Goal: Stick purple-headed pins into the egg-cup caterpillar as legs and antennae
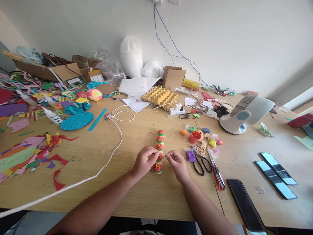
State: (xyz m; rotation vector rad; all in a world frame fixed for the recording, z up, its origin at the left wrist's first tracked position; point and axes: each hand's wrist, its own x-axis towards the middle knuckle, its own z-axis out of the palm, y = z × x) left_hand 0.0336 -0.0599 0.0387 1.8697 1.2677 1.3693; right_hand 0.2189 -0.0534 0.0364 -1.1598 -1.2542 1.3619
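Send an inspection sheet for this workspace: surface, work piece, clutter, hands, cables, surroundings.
Surface: wooden table, a seam running through its right part.
Work piece: row of red, yellow and green domes, between the hands; thin purple-tipped pieces show around its far end.
Clutter: paper scraps at left; scissors, cutter and dark phone at right.
Hands: left hand and right hand, both with fingers pinched; anything held is too small to tell.
Cables: white cable looped across the table's left; blue cables along the wall.
Surroundings: pale wall behind; white fan-like device at right.
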